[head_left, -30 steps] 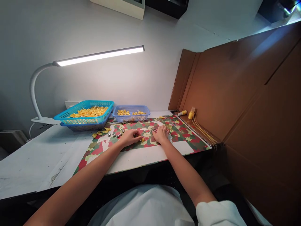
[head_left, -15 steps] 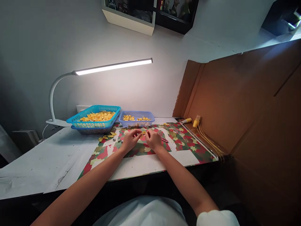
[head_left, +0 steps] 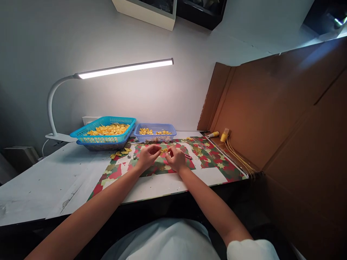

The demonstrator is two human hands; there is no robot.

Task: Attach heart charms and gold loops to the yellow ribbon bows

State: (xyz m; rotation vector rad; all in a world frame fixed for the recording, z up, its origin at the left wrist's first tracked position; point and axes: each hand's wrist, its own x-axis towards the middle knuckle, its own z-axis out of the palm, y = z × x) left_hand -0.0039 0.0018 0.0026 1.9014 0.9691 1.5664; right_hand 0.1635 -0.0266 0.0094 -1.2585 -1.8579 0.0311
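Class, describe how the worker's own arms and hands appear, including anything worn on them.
The left hand and right hand are ungloved, with no watch or bracelet visible. Both forearms are bare. A whitish, softly folded sleeve shows on the right arm; no left sleeve is in view.

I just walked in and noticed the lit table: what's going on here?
A person's left hand and right hand together hold a small yellow piece over the patterned table covering. A red tool handle shows beside the right hand. Small silvery balls lie near the left hand, and a turquoise basket of yellow bow-like pieces stands farther back.
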